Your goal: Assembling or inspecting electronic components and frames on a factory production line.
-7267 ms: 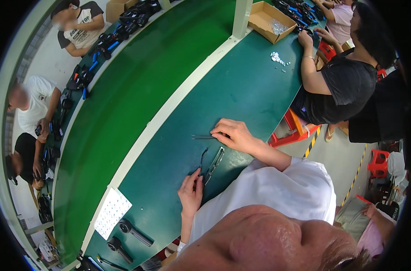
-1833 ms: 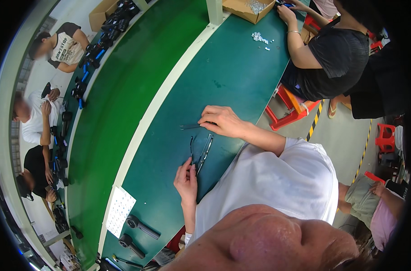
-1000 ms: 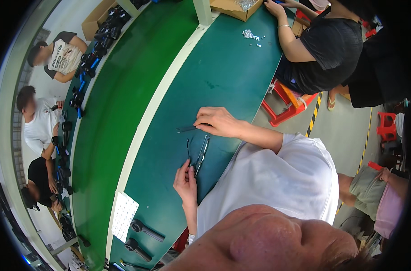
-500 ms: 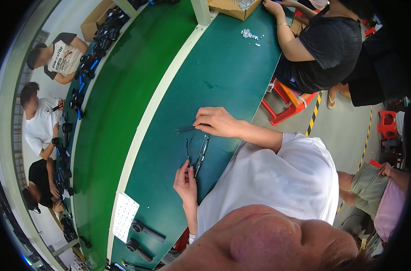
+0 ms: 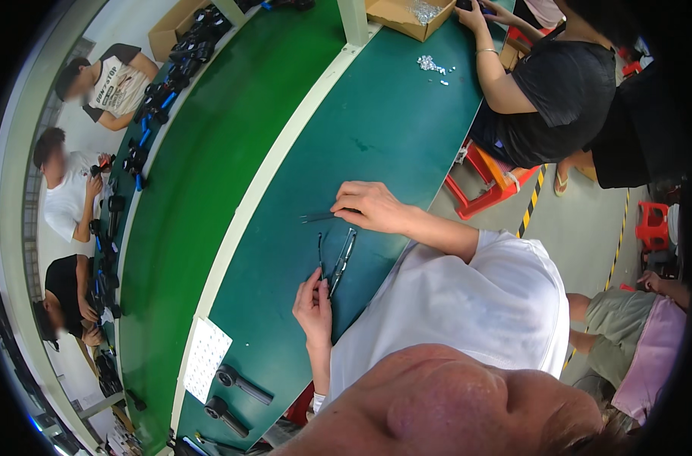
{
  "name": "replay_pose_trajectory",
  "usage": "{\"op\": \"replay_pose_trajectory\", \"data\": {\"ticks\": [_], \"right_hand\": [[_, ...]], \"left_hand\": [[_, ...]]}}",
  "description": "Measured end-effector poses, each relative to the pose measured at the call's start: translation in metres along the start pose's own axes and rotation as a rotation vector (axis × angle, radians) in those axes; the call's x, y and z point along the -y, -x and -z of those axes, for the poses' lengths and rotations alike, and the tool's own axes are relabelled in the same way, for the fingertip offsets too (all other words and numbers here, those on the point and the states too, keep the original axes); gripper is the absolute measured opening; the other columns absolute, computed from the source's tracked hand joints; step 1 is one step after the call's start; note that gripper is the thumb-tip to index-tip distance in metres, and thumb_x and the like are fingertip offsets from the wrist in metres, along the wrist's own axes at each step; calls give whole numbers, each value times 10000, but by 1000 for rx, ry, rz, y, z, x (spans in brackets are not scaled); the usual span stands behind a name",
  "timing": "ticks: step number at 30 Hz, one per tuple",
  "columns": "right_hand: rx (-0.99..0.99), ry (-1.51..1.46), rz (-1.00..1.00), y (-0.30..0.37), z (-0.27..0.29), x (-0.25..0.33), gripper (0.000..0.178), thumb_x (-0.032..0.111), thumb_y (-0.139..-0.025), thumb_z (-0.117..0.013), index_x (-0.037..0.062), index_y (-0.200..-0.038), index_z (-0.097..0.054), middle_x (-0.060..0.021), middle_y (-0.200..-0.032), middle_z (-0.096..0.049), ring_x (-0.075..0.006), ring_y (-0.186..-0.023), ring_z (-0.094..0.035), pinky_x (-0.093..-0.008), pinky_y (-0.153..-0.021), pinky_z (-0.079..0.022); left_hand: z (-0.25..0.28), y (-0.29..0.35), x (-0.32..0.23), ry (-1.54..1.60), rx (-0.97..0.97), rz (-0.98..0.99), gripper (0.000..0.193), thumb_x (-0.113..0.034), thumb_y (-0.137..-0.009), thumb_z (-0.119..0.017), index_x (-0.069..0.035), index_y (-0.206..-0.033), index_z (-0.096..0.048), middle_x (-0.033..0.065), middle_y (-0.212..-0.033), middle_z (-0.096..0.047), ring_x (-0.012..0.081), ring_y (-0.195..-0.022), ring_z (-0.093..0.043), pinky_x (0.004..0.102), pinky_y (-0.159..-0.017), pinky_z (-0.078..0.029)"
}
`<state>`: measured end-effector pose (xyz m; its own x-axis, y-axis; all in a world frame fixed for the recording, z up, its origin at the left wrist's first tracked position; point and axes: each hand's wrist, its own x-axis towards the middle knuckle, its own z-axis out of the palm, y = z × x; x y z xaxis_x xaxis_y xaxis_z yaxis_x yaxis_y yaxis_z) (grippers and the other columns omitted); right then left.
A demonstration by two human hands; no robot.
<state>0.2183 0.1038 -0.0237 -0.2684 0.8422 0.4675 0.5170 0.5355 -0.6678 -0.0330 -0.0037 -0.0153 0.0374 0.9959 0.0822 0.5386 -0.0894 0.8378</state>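
On the green tabletop (image 5: 285,304), my left hand (image 5: 313,310) pinches the lower end of a thin dark rod with a rounded tip. It seems to be one arm of a pair of eyeglasses (image 5: 344,254), whose shiny edge lies alongside. My right hand (image 5: 370,207), farther up the table, has its fingers closed over a dark piece with two thin prongs (image 5: 315,218). Their light tips stick out past the fingertips; whether they are wires or tweezers I cannot tell. The prongs and the glasses lie apart from each other.
Two dark handheld fans (image 5: 243,384) and a white printed sheet (image 5: 205,359) lie beyond my left hand. Small clear pieces (image 5: 429,64) and a cardboard box (image 5: 410,17) are near a co-worker in black (image 5: 566,91). A pale rail (image 5: 274,159) borders a green belt, with several people opposite.
The whole view has shifted slightly. Both my hands keep the same grips in nearly the same spots. Across the belt, the co-worker in white has moved their hands with a dark item.
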Motion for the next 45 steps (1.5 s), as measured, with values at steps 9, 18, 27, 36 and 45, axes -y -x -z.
{"op": "replay_pose_trajectory", "data": {"ticks": [9, 18, 27, 36, 45], "right_hand": [[-16, 35, -34, -2, 1, 6, 91, 119, -839, -727, 92, -926, -730, -48, -909, -653, -250, -830, -671, -363, -679, -543], [23, 32, -26, -6, -1, 10, 106, 82, -852, -737, 55, -955, -742, -75, -934, -656, -207, -710, -666, -310, -631, -528], [26, 38, -16, -7, -1, 12, 110, 68, -845, -743, 45, -953, -740, -77, -929, -655, -197, -695, -662, -299, -620, -523], [19, 17, -69, -8, -2, 19, 91, 86, -845, -746, 53, -930, -741, -60, -897, -656, -205, -678, -651, -322, -616, -518], [16, 8, -58, -7, -2, 17, 83, 77, -853, -737, 52, -932, -741, -65, -894, -654, -206, -678, -648, -316, -608, -519]], "left_hand": [[3, -4, -1, -33, -17, -24, 252, -59, -913, -693, -85, -1163, -712, 64, -809, -631, 129, -584, -579, 257, -558, -477], [5, -1, 1, -26, -19, -74, 253, -70, -911, -688, -87, -1163, -702, 76, -817, -630, 165, -588, -594, 285, -555, -482], [7, -1, 1, -25, 9, -68, 271, -85, -911, -684, -100, -1181, -699, 77, -824, -638, 176, -605, -606, 292, -573, -496], [10, 0, -3, -26, 15, -55, 272, -97, -918, -677, -124, -1188, -700, 74, -851, -656, 193, -645, -629, 303, -600, -515], [11, 0, -6, -23, 21, -37, 269, -116, -927, -674, -122, -1195, -696, 82, -897, -667, 207, -687, -640, 311, -632, -524]]}}
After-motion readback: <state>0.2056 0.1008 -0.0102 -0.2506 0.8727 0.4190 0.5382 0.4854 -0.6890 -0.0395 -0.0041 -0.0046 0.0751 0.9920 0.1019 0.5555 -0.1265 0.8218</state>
